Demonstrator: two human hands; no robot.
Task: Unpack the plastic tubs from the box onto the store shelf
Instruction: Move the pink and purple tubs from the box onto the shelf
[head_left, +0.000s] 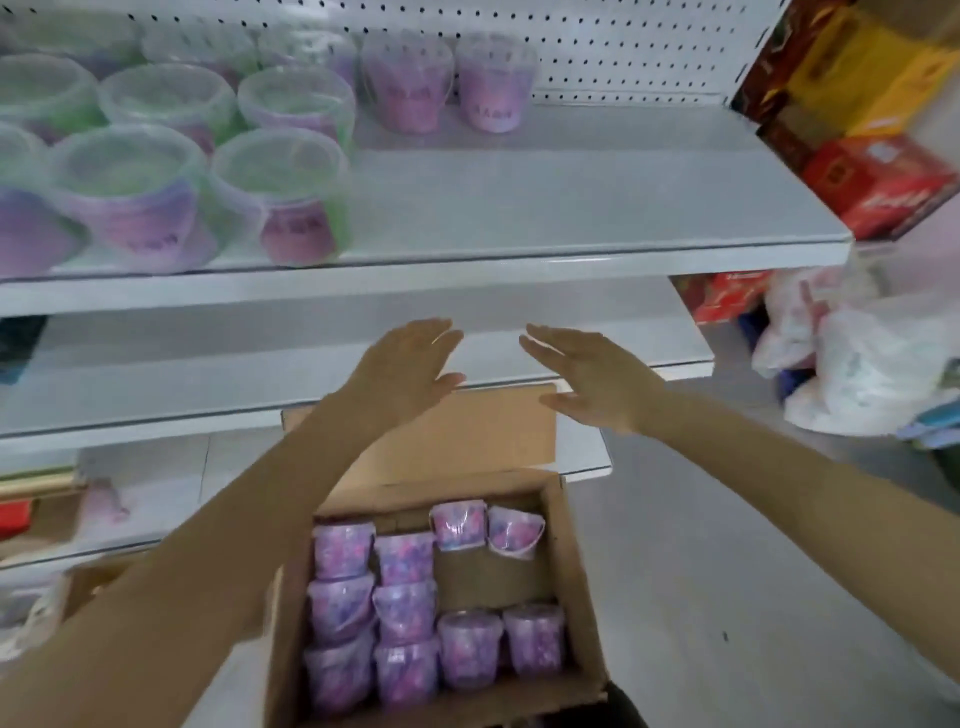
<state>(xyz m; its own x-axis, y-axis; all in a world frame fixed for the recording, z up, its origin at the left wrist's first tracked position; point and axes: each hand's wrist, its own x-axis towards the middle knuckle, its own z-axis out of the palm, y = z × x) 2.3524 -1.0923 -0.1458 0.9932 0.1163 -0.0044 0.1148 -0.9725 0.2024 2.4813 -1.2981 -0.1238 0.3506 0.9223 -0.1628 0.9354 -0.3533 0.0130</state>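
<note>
Forearms crossed above box (576, 582) holding ten purple tubs (405, 613). Left hand (405, 369) and right hand (592, 374) were spread flat, empty, palms facing. More tubs stood on shelf (571, 208).

Tubs (405, 613), below the fingers: clear glossy plastic, purple speckled fill seen.
Box (576, 571), beneath the fingers: matt brown cardboard.
Shelf (571, 208), above the fingertips: smooth painted metal, faintly sheened.
Bags (857, 364), right of the fingers: thin crinkled plastic.
</note>
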